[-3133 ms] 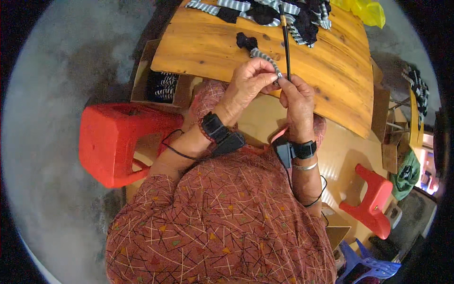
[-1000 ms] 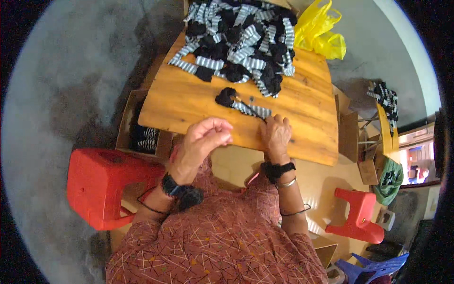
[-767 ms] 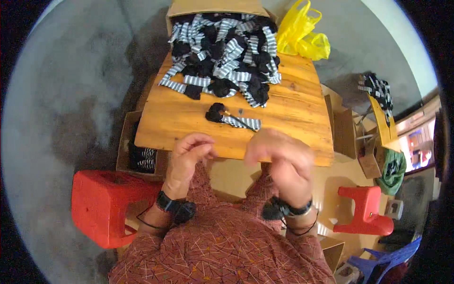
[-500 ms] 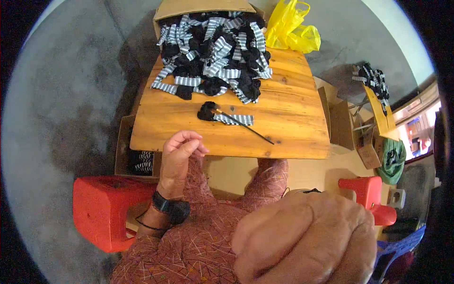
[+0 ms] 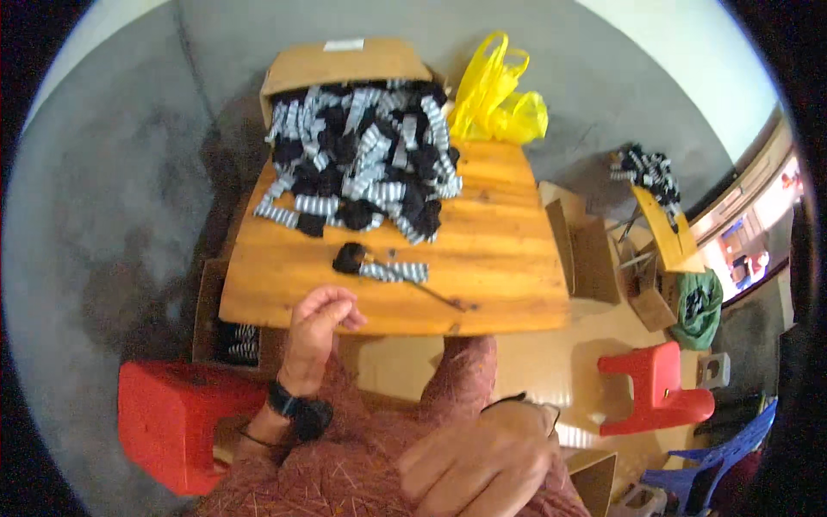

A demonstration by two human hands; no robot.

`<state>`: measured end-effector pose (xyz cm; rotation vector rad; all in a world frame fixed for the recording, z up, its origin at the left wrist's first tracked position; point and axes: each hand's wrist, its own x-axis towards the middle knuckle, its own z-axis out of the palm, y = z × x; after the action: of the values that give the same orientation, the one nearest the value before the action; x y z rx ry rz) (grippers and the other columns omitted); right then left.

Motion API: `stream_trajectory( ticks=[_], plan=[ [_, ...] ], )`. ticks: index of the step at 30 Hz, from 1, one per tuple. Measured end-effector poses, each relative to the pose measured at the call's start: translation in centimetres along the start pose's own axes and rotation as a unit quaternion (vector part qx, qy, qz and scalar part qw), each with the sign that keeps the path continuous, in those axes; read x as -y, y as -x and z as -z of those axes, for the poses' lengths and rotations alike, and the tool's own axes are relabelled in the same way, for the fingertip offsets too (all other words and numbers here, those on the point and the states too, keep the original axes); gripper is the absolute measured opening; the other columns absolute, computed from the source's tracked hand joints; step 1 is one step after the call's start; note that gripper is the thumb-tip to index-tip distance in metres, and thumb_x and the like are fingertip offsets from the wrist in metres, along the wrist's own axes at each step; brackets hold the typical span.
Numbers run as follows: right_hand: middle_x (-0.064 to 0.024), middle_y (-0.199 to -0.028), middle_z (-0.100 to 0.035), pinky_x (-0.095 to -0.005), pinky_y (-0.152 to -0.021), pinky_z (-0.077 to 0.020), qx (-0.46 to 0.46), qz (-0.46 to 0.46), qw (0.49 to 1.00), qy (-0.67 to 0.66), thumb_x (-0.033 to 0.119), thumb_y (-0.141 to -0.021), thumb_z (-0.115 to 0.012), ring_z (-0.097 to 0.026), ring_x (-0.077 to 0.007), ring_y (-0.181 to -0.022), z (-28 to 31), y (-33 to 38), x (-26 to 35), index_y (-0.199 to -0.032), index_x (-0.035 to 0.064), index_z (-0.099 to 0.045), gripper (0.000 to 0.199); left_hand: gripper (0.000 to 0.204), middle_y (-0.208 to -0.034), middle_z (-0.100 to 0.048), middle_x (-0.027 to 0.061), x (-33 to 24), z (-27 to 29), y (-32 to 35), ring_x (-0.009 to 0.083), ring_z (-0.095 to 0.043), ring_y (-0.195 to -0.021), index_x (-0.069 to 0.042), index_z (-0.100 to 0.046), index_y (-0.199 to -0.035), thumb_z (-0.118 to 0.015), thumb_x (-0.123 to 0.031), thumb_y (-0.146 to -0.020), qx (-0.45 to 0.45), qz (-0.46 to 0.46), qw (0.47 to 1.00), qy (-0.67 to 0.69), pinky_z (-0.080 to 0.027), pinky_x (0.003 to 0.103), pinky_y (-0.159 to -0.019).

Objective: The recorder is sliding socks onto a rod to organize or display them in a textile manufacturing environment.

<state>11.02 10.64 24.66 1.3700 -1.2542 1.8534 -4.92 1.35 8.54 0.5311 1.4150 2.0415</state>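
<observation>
We judge a pause between pieces: our left hand [image 5: 320, 317] rests loosely curled and empty at the near edge of the wooden surface [image 5: 500, 258], just short of the striped sock [image 5: 379, 267] and the thin rod [image 5: 435, 295] beside it. Our right hand [image 5: 482, 461] is close under the camera, away from the work; whether its grip holds anything we cannot tell. Resuming would call for a short forward reach.

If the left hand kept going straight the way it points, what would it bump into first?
Probably the single black-and-white striped sock lying on the wooden table. The left hand hangs curled at the table's near edge, pointing that way, though its height above the wood is unclear.
</observation>
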Motion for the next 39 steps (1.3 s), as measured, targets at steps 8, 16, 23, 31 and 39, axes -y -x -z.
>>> stream_trajectory(
  ticks=[8, 16, 23, 31, 39],
  plan=[
    [-0.0110, -0.071, -0.056, -0.0334, -0.058, -0.0440, 0.130, -0.190, 0.955, 0.188, 0.034, -0.084, -0.055, -0.056, -0.0259, -0.065, 10.9, 1.1, 0.4, -0.078, 0.0024, -0.060, 0.033, 0.011, -0.073, -0.062, 0.0076, 0.6, 0.3, -2.5, 0.0160, -0.062, -0.066, -0.001, -0.057, -0.090, -0.056, -0.008, -0.081, -0.010, -0.036, 0.999, -0.040, -0.049, 0.026, -0.061],
    [0.0025, -0.061, -0.051, -0.0227, -0.047, -0.0401, -0.148, -0.511, 0.618, 0.578, 0.022, -0.083, -0.056, -0.047, -0.0068, -0.052, 37.2, 6.7, -1.8, -0.079, 0.0019, -0.060, 0.021, 0.010, -0.080, -0.059, 0.0036, 3.5, 3.4, -7.2, 0.0116, -0.058, -0.072, -0.002, -0.058, -0.091, -0.055, -0.006, -0.082, -0.144, -0.083, 0.978, -0.125, -0.047, 0.023, -0.067],
    [-0.0209, -0.082, -0.062, -0.0437, -0.073, -0.0470, -0.082, -0.392, 0.540, 0.740, 0.014, -0.076, -0.054, -0.059, -0.0377, -0.081, 50.7, 5.7, -8.4, -0.092, 0.0047, -0.061, 0.020, 0.010, -0.083, -0.059, 0.0066, 5.8, 6.4, -8.0, 0.0134, -0.057, -0.076, 0.000, -0.056, -0.089, -0.053, -0.006, -0.083, -0.293, -0.016, 0.943, -0.161, -0.046, 0.025, -0.070],
    [-0.0231, -0.084, -0.061, -0.0456, -0.074, -0.0465, -0.035, -0.320, 0.545, 0.775, 0.008, -0.076, -0.049, -0.058, -0.0408, -0.084, 62.3, 5.2, -19.0, -0.110, 0.0095, -0.049, 0.034, 0.010, -0.078, -0.055, 0.0078, 7.0, 7.7, -8.0, 0.0166, -0.052, -0.076, 0.002, -0.055, -0.080, -0.055, -0.008, -0.078, -0.272, -0.031, 0.919, -0.284, -0.043, 0.029, -0.070],
    [-0.0227, -0.085, -0.061, -0.0445, -0.073, -0.0477, -0.080, -0.386, 0.516, 0.761, 0.024, -0.082, -0.046, -0.060, -0.0366, -0.086, 69.1, 6.2, -26.1, -0.080, 0.0043, -0.064, 0.027, 0.009, -0.080, -0.054, 0.0094, 6.0, 4.9, -9.8, 0.0198, -0.052, -0.074, -0.001, -0.054, -0.078, -0.056, -0.008, -0.073, -0.332, -0.054, 0.923, -0.190, -0.044, 0.031, -0.070]
  ],
)
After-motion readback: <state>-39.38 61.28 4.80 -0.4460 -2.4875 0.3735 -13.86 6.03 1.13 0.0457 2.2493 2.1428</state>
